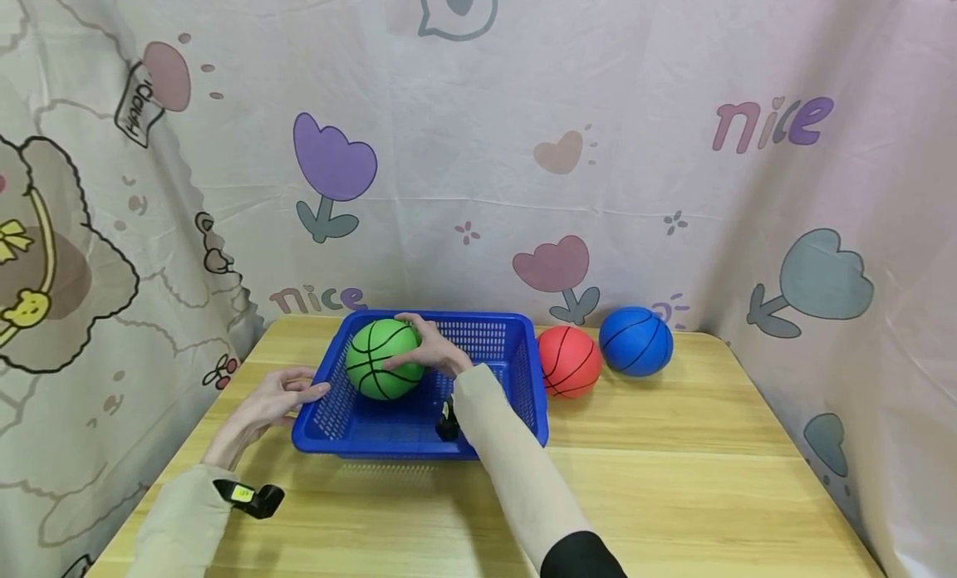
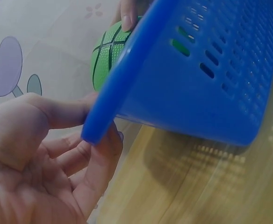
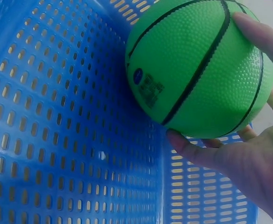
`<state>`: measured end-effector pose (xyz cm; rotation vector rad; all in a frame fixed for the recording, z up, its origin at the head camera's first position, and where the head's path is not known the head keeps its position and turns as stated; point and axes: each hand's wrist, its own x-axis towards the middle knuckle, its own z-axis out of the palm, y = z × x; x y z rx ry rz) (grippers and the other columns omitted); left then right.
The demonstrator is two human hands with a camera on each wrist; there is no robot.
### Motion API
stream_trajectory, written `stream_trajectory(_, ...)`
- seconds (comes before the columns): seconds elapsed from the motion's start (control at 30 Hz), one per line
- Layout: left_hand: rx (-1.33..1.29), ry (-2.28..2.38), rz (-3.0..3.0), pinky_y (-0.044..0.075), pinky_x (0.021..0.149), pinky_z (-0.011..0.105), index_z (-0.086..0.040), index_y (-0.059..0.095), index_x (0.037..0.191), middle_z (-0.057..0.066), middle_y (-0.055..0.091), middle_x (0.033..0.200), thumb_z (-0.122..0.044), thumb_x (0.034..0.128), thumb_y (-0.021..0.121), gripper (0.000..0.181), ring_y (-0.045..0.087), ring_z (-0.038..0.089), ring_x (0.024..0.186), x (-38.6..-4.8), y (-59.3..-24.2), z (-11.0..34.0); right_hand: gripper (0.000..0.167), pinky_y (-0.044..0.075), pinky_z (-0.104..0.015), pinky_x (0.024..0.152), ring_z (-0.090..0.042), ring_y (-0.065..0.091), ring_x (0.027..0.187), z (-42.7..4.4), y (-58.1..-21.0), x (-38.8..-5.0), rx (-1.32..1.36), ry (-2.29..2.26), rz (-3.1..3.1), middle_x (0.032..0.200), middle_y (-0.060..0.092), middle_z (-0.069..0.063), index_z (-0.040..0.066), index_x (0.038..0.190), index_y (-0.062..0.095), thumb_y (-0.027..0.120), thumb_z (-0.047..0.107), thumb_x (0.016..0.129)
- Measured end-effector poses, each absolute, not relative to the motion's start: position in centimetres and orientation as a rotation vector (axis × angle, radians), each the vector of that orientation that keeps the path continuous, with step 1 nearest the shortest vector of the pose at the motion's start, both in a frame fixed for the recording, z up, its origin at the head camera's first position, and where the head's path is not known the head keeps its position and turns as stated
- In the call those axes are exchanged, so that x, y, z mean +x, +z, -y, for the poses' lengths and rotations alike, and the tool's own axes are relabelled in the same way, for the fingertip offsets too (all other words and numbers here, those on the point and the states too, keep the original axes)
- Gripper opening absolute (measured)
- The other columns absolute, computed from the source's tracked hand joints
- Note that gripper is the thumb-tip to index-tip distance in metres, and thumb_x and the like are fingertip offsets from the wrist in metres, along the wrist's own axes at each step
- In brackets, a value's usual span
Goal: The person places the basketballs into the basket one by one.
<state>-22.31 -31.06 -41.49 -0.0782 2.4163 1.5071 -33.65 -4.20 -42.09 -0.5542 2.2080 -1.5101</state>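
Green basketball (image 1: 377,370) is gripped by the right hand (image 1: 435,350), curled part-way round it, inside the blue plastic basket (image 1: 396,427) at its left end; the rim there's pinched by the left hand (image 1: 271,402). Placement seems in hand; gentle release looks called for.

Just behind the left hand (image 1: 267,404), a cream sleeve (image 1: 183,520) bore a black camera (image 1: 263,502) with a yellow label (image 1: 242,493). Behind the right hand (image 1: 439,351), a matching sleeve (image 1: 516,470) carried another camera (image 1: 448,422) and, farther back, a black band (image 1: 581,556).
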Motion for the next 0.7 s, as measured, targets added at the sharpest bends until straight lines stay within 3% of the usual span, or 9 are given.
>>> stream_trajectory(0.17, -0.065, 1.481, -2.433, 0.062, 0.084, 0.042, 0.010, 0.031, 0.150, 0.039, 0.043, 0.146, -0.036, 0.1012, 0.061, 0.073, 0.068, 0.021, 0.102, -22.22, -41.49, 31.17, 0.084, 0.047, -0.056, 0.108, -0.036, 0.039, 0.134, 4.20, -42.06, -33.63, -0.558, -1.505, -2.222, 0.155, 0.027, -0.017, 0.030, 0.151, 0.039, 0.085, 0.018, 0.081)
stream_trajectory(0.37, -0.090, 1.520, -2.415, 0.063, 0.081, 0.040, 0.009, 0.034, 0.149, 0.026, 0.062, 0.131, -0.034, 0.0996, 0.064, 0.072, 0.070, 0.017, 0.094, -22.21, -41.50, 30.87, 0.088, 0.044, -0.057, 0.111, -0.036, 0.036, 0.137, 4.29, -42.31, -33.67, -0.560, -1.470, -2.238, 0.157, 0.026, -0.017, 0.029, 0.153, 0.036, 0.085, 0.020, 0.081)
stream_trajectory(0.47, -0.099, 1.532, -2.406, 0.063, 0.080, 0.040, 0.009, 0.035, 0.149, 0.022, 0.065, 0.126, -0.033, 0.0993, 0.065, 0.071, 0.071, 0.017, 0.092, -22.17, -41.50, 30.78, 0.089, 0.043, -0.057, 0.112, -0.036, 0.036, 0.137, 4.32, -42.45, -33.73, -0.557, -1.465, -2.240, 0.156, 0.027, -0.017, 0.030, 0.153, 0.035, 0.086, 0.020, 0.080)
stream_trajectory(0.7, -0.120, 1.523, -2.403, 0.063, 0.080, 0.040, 0.008, 0.033, 0.149, 0.032, 0.053, 0.137, -0.035, 0.0995, 0.064, 0.073, 0.069, 0.016, 0.093, -22.21, -41.41, 30.76, 0.088, 0.044, -0.057, 0.111, -0.036, 0.037, 0.135, 4.33, -42.40, -33.76, -0.558, -1.474, -2.235, 0.155, 0.027, -0.017, 0.031, 0.153, 0.036, 0.085, 0.020, 0.081)
